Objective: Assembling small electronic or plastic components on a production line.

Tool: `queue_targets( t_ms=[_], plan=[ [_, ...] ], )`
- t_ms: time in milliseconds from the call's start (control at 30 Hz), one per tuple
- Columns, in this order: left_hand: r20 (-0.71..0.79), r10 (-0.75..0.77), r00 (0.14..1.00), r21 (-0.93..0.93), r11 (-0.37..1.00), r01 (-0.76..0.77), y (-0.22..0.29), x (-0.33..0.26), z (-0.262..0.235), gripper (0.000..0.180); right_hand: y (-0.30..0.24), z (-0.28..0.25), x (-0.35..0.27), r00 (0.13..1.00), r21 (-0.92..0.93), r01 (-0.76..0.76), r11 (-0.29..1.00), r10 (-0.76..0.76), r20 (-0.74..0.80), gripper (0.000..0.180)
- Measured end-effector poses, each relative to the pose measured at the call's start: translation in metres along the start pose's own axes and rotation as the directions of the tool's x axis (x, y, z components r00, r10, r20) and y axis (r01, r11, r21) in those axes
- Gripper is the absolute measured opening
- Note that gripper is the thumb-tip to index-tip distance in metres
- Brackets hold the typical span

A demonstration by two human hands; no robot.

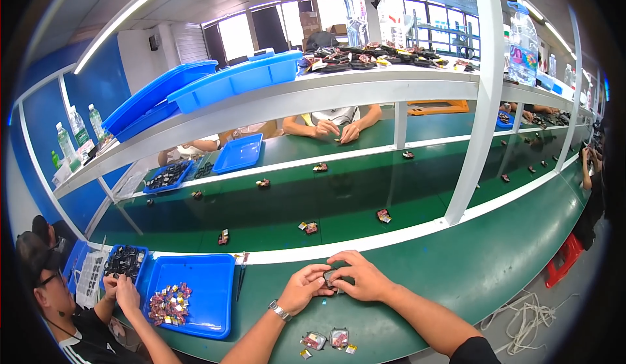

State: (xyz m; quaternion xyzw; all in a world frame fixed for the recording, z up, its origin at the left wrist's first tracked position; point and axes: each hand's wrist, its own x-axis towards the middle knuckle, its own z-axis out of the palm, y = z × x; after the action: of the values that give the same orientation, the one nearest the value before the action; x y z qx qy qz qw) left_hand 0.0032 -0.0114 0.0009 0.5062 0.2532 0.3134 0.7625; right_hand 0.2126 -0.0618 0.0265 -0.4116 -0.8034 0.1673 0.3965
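Note:
In front of me, above the green bench (274, 334), my left hand (309, 288) and my right hand (358, 277) meet around a small dark grey rounded casing (330, 280). Fingers of both hands close on its edges and partly cover it. A metal-banded watch is on my left wrist. Nearer to me lie two open casings, a left one (314, 340) and a right one (338, 338), with reddish and silvery parts inside. Small silver-and-yellow pieces (305, 353) rest beside them. Just below my hands is a tiny teal bit (324, 303).
Left of me, a blue tray (222, 312) holds a pile of small reddish parts (171, 304); tweezers (241, 278) lie beside it. A co-worker (45, 286) sits there. Beyond a white rail, small assemblies (383, 216) dot the green belt. A loaded shelf (274, 100) spans above.

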Motion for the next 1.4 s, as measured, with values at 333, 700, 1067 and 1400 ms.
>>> queue_targets(
  t_ms=[333,700,1067,1400],
  plan=[
    [-0.014,0.005,1.000,0.050,0.999,-0.004,0.001,0.001,0.004,0.032,0.001,0.007,-0.001,0.992,0.073,-0.096,0.993,0.102,-0.079,0.012],
    [-0.016,0.045,0.999,-0.001,0.999,-0.045,-0.002,0.000,0.002,0.027,-0.001,0.018,-0.004,0.979,0.072,-0.079,0.994,0.091,-0.182,0.011],
    [-0.022,0.070,0.997,-0.011,0.997,-0.070,-0.006,0.000,-0.001,0.024,0.000,0.019,-0.004,0.978,0.114,-0.128,0.985,0.145,-0.153,0.018],
    [-0.021,0.106,0.994,-0.029,0.994,-0.106,-0.011,0.001,-0.003,0.024,-0.007,0.019,-0.003,0.976,0.037,-0.002,0.999,0.010,-0.219,0.022]
  ],
)
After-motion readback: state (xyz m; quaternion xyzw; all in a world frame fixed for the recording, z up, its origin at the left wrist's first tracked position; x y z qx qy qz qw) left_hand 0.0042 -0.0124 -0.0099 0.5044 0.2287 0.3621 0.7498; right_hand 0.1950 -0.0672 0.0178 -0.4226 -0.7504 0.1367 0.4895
